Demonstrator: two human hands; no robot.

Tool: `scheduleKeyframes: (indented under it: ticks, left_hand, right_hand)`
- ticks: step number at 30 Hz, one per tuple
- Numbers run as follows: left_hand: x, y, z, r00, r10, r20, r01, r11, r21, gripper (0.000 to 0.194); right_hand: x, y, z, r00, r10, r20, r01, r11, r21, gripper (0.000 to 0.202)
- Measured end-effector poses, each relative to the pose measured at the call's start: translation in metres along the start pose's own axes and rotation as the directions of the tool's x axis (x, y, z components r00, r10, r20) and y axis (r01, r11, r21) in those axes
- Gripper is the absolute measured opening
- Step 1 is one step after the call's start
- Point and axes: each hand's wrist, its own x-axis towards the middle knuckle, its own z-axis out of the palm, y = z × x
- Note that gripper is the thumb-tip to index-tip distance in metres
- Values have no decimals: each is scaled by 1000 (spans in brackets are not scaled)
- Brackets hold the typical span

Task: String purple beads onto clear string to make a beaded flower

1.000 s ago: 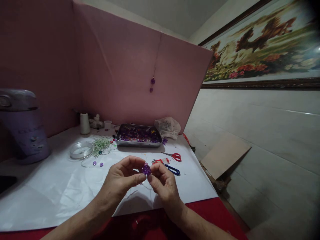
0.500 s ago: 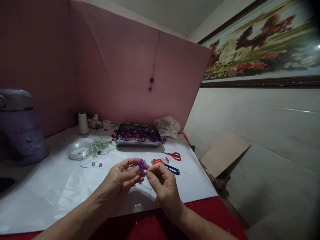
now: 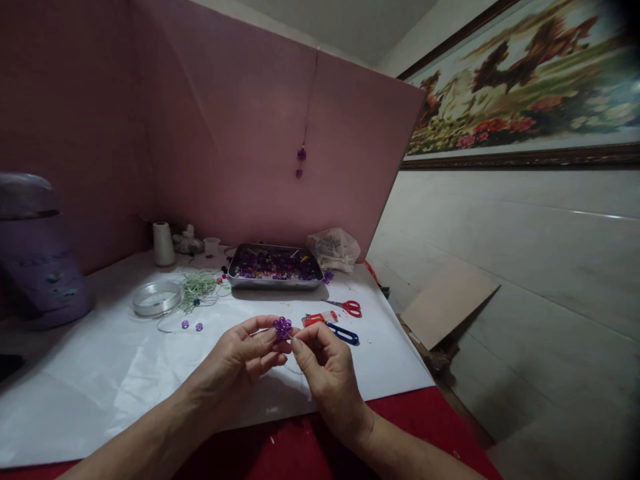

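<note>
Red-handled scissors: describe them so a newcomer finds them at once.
Start at the metal tray of purple beads by the pink board. On the white sheet in front of its right end lie the red-handled scissors. The neighbouring blue-handled tool lies nearer the hands; only the scissors have red loops.

Scene dim overall, colours muted, pink backboard (image 3: 260, 133) murky. Light seems to come from upper right: pale glare streak on tiled wall (image 3: 575, 213), bright spot on painting (image 3: 530, 87) at far right edge. White sheet on bench (image 3: 125, 373) brightest area, soft sheen on its wrinkles. Soft shadow beneath hands on near sheet; dark shadow under metal tray (image 3: 274, 267). Top right corner vignetted black. Wide-angle bending of lines toward edges. Purple appliance (image 3: 35, 253) at left soft, slightly blurred. Fine detail grainy.
</note>
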Motion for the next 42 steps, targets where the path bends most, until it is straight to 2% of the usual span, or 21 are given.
scheduleKeyframes:
  ticks: [4, 7, 11, 16, 24, 29, 37, 39, 42]
  left_hand:
    - [2, -2, 0, 998, 44, 36, -46, 998, 48, 16]
    - [2, -2, 1, 995, 97, 24, -99, 990, 101, 16]
    - [2, -3, -1, 987, 157, 25, -159, 975, 154, 22]
    - [3, -4, -6, 968, 244, 64, -252, 939, 236, 26]
    - [-6, 2, 5, 946, 321, 43, -318, 894, 316, 26]
    - [-9, 1, 6, 896, 433, 97, -426, 777, 464, 22]
    - [-20, -1, 9, 777, 571, 264, -570, 462, 679, 18]
    - [-21, -2, 9, 763, 585, 275, -579, 430, 692, 19]
    - [-22, -3, 9, 759, 591, 273, -586, 437, 683, 19]
  right_hand:
    - [0, 1, 0, 1000, 7, 3, -7, 999, -32, 17]
    - [0, -1, 1, 1000, 22, 9, -22, 999, -26, 17]
    - [0, -4, 2, 998, 34, 59, -38, 996, 80, 15]
    - [0, 1, 0, 990, 99, 102, -119, 970, 214, 17]
    - [4, -2, 1, 979, 145, 145, -186, 927, 327, 24]
    - [3, -2, 2, 985, 121, 123, -155, 936, 315, 25]
    - [1, -2, 1, 984, 103, 146, -147, 932, 331, 22]
    - [1, -2, 0, 986, 92, 140, -134, 937, 323, 22]
    - [0, -2, 0, 986, 78, 145, -122, 939, 322, 22]
